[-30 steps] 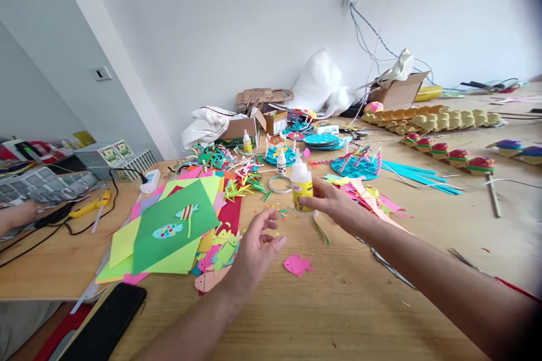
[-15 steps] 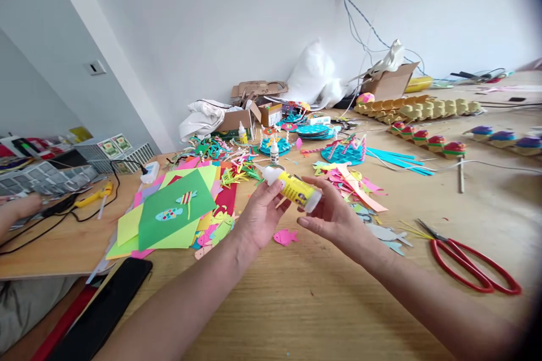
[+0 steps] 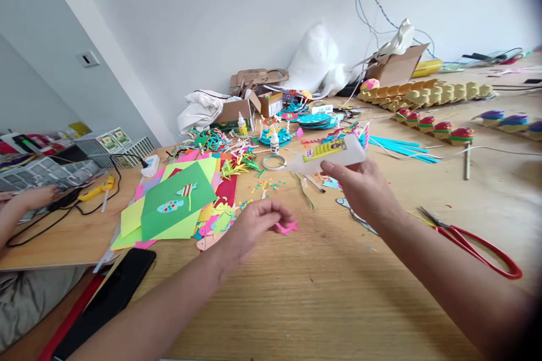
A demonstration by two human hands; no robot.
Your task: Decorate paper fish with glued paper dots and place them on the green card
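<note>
My right hand (image 3: 368, 189) grips a glue bottle (image 3: 332, 153), translucent white with a yellow label, its nozzle pointing left. The bottle is tilted above the table. My left hand (image 3: 265, 219) is closed low over the tabletop, its fingertips pinching a small pink paper fish (image 3: 289, 228); the fish's front part is hidden behind the fingers. To the left, a green sheet (image 3: 197, 186) carries a polka-dotted paper fish (image 3: 170, 206) and a striped paper fish (image 3: 187, 189). Several cut-out paper fish (image 3: 220, 220) lie between that stack and my left hand.
Red-handled scissors (image 3: 478, 245) lie at the right. A black phone (image 3: 110, 299) rests at the lower left. Behind my hands are a small glue bottle (image 3: 274, 142), a ring (image 3: 274, 162) and egg-carton strips (image 3: 440, 96). Another person's hand (image 3: 36, 200) is at the far left, near a yellow glue gun (image 3: 96, 189).
My left hand has let go of the glue bottle and moved down to the pink fish. My right hand now holds the bottle alone, farther right and higher. The view has shifted slightly.
</note>
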